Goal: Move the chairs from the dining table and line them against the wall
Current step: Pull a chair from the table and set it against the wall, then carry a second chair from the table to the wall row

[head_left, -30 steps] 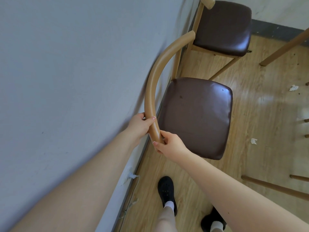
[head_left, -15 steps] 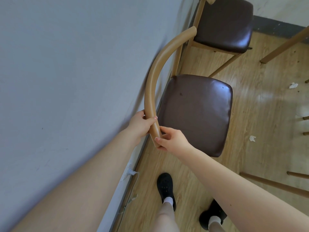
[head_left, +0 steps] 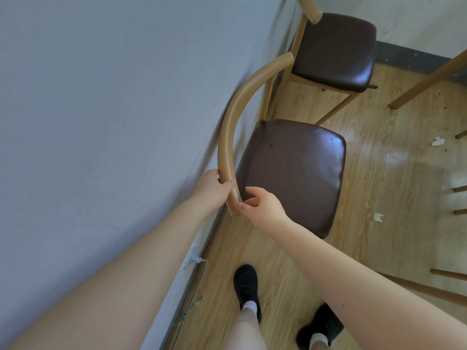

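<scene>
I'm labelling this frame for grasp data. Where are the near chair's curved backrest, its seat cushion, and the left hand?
curved backrest (head_left: 228,137), head view, middle of the wooden arc.
seat cushion (head_left: 293,173), head view, centre of the brown pad.
left hand (head_left: 211,190), head view, back of the hand.

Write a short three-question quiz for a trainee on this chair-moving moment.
1. True or false: the left hand grips the curved backrest of the near chair.
2. Multiple choice: the right hand is A) clamped round the backrest, B) open, fingers loose by the backrest's end, C) flat on the seat.
3. Fill in: a second chair stands beyond the near one, along the same ____.

Key: 1 true; 2 B; 3 wall.
</scene>
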